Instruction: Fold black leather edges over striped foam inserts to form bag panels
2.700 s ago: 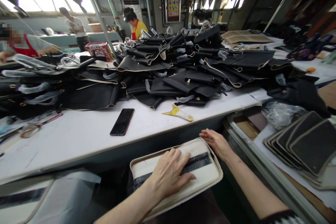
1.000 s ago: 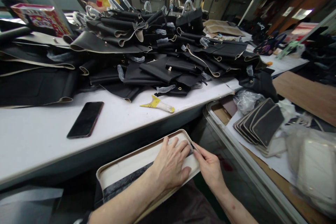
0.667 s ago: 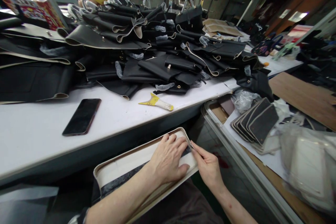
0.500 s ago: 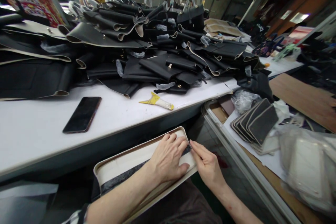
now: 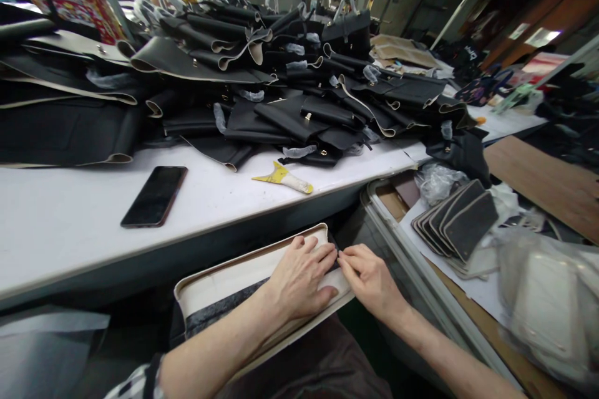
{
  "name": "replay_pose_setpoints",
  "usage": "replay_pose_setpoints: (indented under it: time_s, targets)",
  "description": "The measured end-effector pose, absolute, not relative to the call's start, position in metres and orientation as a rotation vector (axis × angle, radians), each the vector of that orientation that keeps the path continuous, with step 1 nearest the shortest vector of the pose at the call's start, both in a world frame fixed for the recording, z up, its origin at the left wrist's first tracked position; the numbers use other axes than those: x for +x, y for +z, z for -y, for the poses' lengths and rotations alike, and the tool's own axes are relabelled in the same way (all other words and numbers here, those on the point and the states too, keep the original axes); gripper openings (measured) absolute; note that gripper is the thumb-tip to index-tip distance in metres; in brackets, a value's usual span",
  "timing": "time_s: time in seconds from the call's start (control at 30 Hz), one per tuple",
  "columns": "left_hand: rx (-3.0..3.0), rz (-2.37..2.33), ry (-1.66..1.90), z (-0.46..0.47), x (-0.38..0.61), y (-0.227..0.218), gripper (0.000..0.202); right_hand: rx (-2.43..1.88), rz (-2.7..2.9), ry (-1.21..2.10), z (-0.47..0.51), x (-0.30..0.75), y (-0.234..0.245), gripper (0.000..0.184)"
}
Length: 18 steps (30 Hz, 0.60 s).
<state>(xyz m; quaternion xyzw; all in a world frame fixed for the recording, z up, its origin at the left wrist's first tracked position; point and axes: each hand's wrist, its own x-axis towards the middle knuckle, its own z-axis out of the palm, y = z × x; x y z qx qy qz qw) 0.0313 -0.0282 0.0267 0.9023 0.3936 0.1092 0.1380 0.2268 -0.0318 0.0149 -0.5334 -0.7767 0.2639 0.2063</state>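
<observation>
A cream rectangular panel with a raised rim and a dark grey strip along its middle lies on my lap below the table edge. My left hand lies flat on its right end, fingers spread, pressing it down. My right hand sits at the panel's right edge with its fingers curled and pinched together at the end of the strip, fingertips touching those of the left hand. What the pinch holds is too small to make out.
White table carries a black phone, a yellow-handled scraper and a large heap of black leather bag pieces. To the right, stacked dark panels and plastic bags lie on a lower surface. A person in yellow works at the far left.
My right hand has curled in closer against the panel's right edge, its fingers now meeting the left hand's fingertips. The view has shifted slightly; the left hand stays pressed on the panel.
</observation>
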Motion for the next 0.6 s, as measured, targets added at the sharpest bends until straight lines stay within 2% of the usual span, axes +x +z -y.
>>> replay_pose_setpoints:
  time_s: [0.13,0.27,0.5,0.6]
  targets:
    - [2.61,-1.142,0.321,0.03,0.029,0.027,0.049,-1.685,1.656,1.359,-0.001,0.235,0.012,0.028]
    - [2.575,-1.144,0.34,0.029,0.027,0.027,0.046,-1.667,1.539,1.733,-0.023,0.239,0.011,0.038]
    - [2.517,-1.123,0.395,0.025,0.023,0.022,0.053,-1.758,1.512,2.106,-0.044,0.237,0.021,0.046]
    - [2.453,-1.144,0.406,0.026,0.018,0.023,0.049,-1.85,1.54,2.17,-0.053,0.233,0.022,0.049]
